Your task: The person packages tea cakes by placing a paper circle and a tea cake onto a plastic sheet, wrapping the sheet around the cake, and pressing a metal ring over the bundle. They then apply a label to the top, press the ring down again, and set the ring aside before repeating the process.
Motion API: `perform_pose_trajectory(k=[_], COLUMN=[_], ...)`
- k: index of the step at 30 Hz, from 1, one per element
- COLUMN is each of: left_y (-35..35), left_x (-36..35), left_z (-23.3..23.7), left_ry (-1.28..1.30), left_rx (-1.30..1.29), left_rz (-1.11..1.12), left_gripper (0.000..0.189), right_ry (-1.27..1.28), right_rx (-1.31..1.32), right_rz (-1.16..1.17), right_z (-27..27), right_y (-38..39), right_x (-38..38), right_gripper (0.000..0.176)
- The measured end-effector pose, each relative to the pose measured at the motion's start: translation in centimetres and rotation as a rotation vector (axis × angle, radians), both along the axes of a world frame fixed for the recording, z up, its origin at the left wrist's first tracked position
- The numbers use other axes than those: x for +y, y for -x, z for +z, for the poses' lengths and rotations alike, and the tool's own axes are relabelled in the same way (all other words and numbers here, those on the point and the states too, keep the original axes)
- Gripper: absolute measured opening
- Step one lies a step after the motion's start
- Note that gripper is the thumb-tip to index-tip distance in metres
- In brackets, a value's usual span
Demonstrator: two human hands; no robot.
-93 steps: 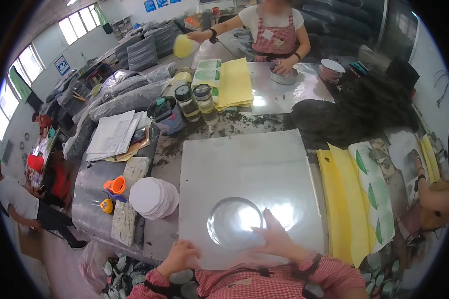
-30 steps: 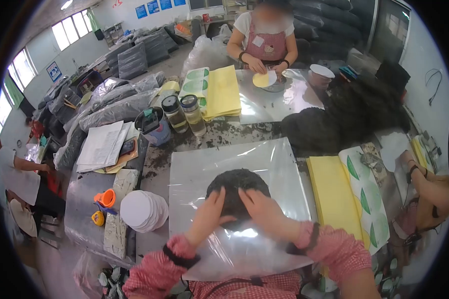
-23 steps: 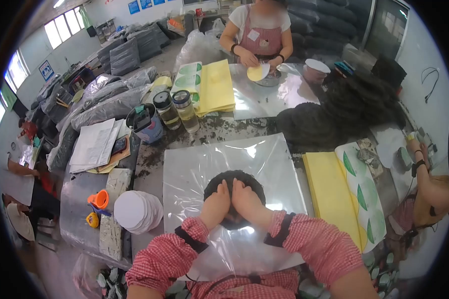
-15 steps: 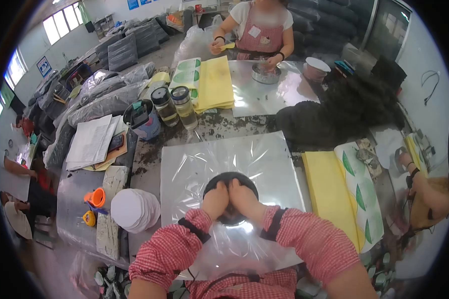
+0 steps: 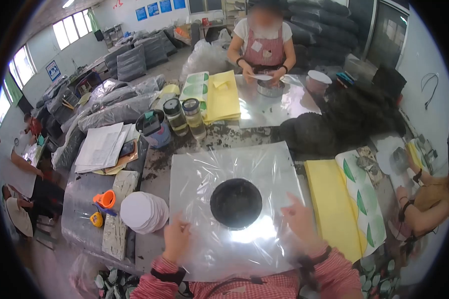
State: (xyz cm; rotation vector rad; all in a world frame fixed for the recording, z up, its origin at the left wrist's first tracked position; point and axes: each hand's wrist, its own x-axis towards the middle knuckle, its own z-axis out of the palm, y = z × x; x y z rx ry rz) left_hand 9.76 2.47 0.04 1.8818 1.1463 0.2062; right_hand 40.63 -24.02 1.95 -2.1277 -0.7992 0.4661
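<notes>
A round black disc of dark material (image 5: 236,203) lies on a shiny clear-covered sheet (image 5: 204,172) in front of me. Neither hand touches it. My left hand (image 5: 177,238) hovers near the sheet's left edge, beside a stack of white round papers (image 5: 143,213); its fingers are loosely bent with nothing in them. On the other side, my right hand (image 5: 301,220) is above the sheet's right edge. It is blurred by motion, its fingers apart and holding nothing.
Yellow sheets (image 5: 329,204) and green-patterned paper (image 5: 362,199) lie to the right. Two glass jars (image 5: 194,119), a bucket (image 5: 153,130), papers (image 5: 101,148) and an orange cup (image 5: 105,198) are leftward. A dark fibrous heap (image 5: 349,112) sits back right. Co-workers work opposite and at right.
Both hands were together on the black disc; they have lifted off and parted, left to the left, right to the right. The co-worker opposite now holds a white sheet over a ring.
</notes>
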Motion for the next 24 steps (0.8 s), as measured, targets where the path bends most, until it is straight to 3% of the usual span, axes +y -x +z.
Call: perform_pose_trajectory(k=[1,2,4,5,7,9,12,14,15,17,19,20,21,22,24], left_y=[-0.3,-0.2,0.2,2.2,5.3,0.1,-6.2,-9.5,-10.4,-11.5,-12.7,-12.7,-12.8,-12.8,-12.1], left_x=[0.2,0.2,1.5,2.8,4.4,-1.2,-2.9,-2.6,-2.7,-2.8,-4.0,-4.6,-4.7,-4.8,-4.6], left_z=[2.9,3.5,4.6,0.2,-13.7,-4.6,-0.9,0.1,-0.8,-3.6,-3.3,-3.2,-2.9,-2.8,-2.3], left_ry=[0.164,0.169,0.286,0.157,0.021,-0.643,-0.639,-0.692,-0.71,-0.582,-0.571,-0.559,-0.566,-0.568,-0.559], left_rx=[-0.254,-0.251,-0.948,-0.725,-0.555,-0.269,-0.382,-0.401,-0.406,-0.151,-0.143,-0.132,-0.196,-0.198,-0.498], left_rz=[0.078,0.08,0.502,0.398,0.161,-0.291,-0.397,-0.709,-0.714,-0.585,-0.465,-0.345,-0.299,-0.298,-0.131], left_gripper=[0.051,0.051,0.048,0.05,0.043,0.055,0.059,0.058,0.058,0.054,0.049,0.044,0.047,0.047,0.062], right_ry=[-0.242,-0.236,-0.739,-0.751,-0.335,-0.246,-0.051,-0.198,-0.212,-0.664,-0.465,-0.762,-0.76,-0.671,-0.538], right_rx=[0.096,0.1,0.324,0.323,0.115,0.008,-0.086,0.021,0.008,0.563,-0.263,0.132,0.132,-0.099,-0.408], right_rz=[-0.043,-0.043,-0.311,-0.317,-0.255,0.067,0.372,0.379,0.375,0.175,0.093,-0.208,-0.21,-0.018,0.225], right_z=[3.4,4.2,4.7,3.4,-2.8,-8.3,-5.1,-5.5,-6.2,-9.1,-9.1,-4.4,-3.0,-2.0,-1.9], right_y=[-0.1,-1.4,-4.4,-5.3,-6.3,-4.4,1.7,3.9,4.1,3.5,1.6,3.7,4.7,5.3,5.8], right_x=[0.3,0.3,-1.0,-1.6,-2.1,-2.0,2.1,3.8,4.4,6.0,8.3,11.0,11.7,12.4,12.7], right_gripper=[0.052,0.052,0.05,0.05,0.057,0.089,0.137,0.135,0.135,0.129,0.091,0.072,0.072,0.064,0.041])
